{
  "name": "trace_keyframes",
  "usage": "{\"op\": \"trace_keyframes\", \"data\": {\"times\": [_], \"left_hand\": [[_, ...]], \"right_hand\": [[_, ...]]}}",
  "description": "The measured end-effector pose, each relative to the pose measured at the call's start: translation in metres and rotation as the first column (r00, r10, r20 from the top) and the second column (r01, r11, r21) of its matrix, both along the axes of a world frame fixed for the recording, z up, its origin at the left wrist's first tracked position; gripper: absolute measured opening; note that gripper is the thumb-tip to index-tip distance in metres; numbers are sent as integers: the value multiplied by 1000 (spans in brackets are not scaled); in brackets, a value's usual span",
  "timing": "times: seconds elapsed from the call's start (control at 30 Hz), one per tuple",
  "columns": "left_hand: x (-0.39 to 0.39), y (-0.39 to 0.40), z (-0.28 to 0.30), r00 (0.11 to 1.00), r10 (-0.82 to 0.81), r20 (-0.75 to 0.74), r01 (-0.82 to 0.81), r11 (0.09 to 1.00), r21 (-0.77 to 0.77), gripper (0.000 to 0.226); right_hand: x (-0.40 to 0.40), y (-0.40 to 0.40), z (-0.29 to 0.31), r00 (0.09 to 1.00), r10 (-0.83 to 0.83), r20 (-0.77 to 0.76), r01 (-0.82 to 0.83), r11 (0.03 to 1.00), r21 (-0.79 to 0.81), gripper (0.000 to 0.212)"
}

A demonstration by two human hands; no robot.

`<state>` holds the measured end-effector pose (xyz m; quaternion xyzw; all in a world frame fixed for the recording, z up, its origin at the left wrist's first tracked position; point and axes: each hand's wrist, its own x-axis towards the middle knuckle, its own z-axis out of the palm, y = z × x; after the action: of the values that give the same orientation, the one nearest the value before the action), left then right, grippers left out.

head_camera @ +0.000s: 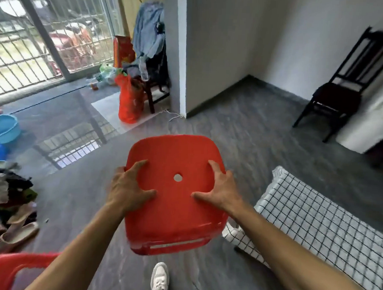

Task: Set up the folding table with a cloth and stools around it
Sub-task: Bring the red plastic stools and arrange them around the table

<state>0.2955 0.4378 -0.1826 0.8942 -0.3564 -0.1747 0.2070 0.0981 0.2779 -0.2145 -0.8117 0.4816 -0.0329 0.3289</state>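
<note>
Because it must go beside the table (328, 220), already under its checked cloth (311, 208), the red stool (175, 188) hangs left of it, left hand (128, 186) and right hand (219, 188) clamped on opposite seat edges.

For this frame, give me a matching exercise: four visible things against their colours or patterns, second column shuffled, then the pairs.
Things:
1. stool held by the left hand and right hand
2. tablecloth
3. basin
4. chair

Colours:
A. light blue
B. dark, near black
C. red
D. white with black grid

Pairs: 1-C, 2-D, 3-A, 4-B
</note>
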Motion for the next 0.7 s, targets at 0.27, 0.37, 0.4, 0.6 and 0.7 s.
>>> {"op": "trace_keyframes", "data": {"times": [0.27,0.37,0.4,0.6,0.7], "left_hand": [[45,-134,-22,976,-214,-51,213,977,-23,92],[59,-183,-29,957,-285,-60,284,958,-26,93],[61,-199,-30,950,-304,-64,304,953,-20,94],[63,-299,-47,913,-402,-69,405,914,26,106],[59,-350,-60,906,-414,-92,420,905,67,106]], "right_hand": [[11,-87,7,983,-179,-47,178,984,-32,121],[18,-119,2,962,-264,-69,262,964,-45,123],[17,-131,0,954,-290,-78,287,957,-46,124],[4,-199,-24,912,-406,-59,406,914,-15,123],[-1,-244,-43,911,-409,-47,409,912,10,118]]}}
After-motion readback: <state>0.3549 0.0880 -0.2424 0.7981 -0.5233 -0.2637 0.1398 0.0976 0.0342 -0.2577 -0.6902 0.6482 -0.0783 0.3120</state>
